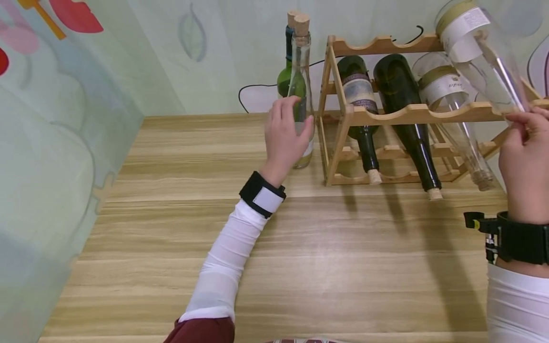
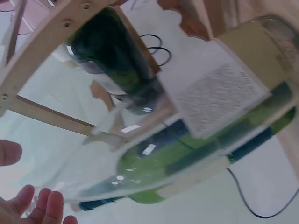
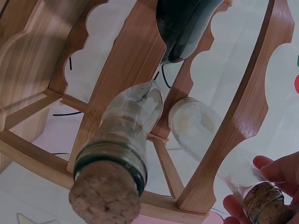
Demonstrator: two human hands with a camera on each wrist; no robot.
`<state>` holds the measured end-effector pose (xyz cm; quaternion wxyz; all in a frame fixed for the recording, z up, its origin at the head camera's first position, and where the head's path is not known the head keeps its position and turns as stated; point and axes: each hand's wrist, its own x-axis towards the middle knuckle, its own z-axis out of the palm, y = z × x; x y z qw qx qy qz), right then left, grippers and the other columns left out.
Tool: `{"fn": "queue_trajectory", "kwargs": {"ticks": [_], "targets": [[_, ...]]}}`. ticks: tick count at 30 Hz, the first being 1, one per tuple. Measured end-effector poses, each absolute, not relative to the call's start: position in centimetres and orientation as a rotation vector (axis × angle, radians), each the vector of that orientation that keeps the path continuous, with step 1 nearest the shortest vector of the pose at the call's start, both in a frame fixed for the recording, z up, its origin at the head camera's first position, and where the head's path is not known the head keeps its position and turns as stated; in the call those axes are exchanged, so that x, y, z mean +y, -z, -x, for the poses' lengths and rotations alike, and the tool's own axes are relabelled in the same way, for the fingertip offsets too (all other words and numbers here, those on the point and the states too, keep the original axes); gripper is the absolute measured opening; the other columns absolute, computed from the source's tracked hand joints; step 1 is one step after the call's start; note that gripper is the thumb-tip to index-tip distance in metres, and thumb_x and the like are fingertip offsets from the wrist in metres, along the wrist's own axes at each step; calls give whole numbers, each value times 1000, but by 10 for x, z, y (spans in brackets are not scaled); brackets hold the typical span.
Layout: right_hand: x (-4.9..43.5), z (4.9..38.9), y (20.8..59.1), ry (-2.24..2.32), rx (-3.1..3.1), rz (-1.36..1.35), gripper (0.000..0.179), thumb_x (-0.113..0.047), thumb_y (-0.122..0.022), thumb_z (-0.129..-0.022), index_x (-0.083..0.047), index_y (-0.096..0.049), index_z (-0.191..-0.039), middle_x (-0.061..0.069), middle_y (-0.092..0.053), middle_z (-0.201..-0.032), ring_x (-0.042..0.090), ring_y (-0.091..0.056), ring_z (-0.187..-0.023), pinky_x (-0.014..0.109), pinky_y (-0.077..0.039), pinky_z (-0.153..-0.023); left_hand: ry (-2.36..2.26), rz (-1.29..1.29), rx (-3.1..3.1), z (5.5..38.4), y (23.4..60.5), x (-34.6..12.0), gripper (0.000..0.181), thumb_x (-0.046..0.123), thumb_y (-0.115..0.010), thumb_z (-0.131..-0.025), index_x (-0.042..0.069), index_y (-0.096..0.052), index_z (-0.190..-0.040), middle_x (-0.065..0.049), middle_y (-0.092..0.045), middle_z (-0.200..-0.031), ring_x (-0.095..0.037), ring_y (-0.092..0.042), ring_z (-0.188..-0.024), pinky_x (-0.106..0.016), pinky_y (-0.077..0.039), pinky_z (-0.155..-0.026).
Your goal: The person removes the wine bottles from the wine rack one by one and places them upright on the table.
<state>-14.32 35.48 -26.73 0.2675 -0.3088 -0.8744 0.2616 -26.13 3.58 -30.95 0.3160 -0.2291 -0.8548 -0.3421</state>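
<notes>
My left hand (image 1: 285,136) is beside a clear corked bottle (image 1: 303,62) standing left of the wooden rack. Its fingers are spread from the thumb, with a gap between them. In the left wrist view, the fingertips (image 2: 53,207) appear close to the neck end of this clear bottle, whose label (image 2: 219,88) faces the camera. At the rack's upper right, my right hand (image 1: 527,157) pinches the neck of another clear bottle (image 1: 480,52), which lies tilted on the top tier. A cork (image 3: 266,203) shows in that neck in the right wrist view.
The wooden rack (image 1: 411,114) stands against the wall. On its lower tier lie a labelled dark bottle (image 1: 360,90), a plain dark bottle (image 1: 399,85) and a clear bottle (image 1: 448,88), necks toward me. A green corked bottle (image 1: 285,78) stands behind the upright clear one.
</notes>
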Motion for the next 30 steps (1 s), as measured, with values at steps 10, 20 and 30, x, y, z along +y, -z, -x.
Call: {"fn": "queue_trajectory", "kwargs": {"ticks": [10,20,30], "targets": [[358,146,271,-716,-2301,773,36,-15,-28,-95,-5,-52,-120,-22,-33,-119,0,-32,-111,18,-38,-94,837,939,-2140,247,282,67,39,26,-45,-91,0,-44,-118,-14,-50,-120,-22,-47,-113,-22,-31,-100],[357,147,271,-656,-2289,712,35,-12,-29,-94,-1,-54,-116,-14,-39,-121,-4,-25,-112,19,-33,-98,706,1132,-2228,253,284,95,30,23,-39,-94,5,-52,-115,-5,-58,-109,-16,-54,-101,-22,-38,-92],[358,147,272,-661,-2280,732,35,-14,-29,-95,-3,-52,-118,-16,-36,-125,-4,-30,-109,18,-37,-95,774,1069,-2130,256,294,108,25,20,-41,-93,9,-62,-101,-3,-57,-92,-16,-54,-88,-21,-40,-79]]}}
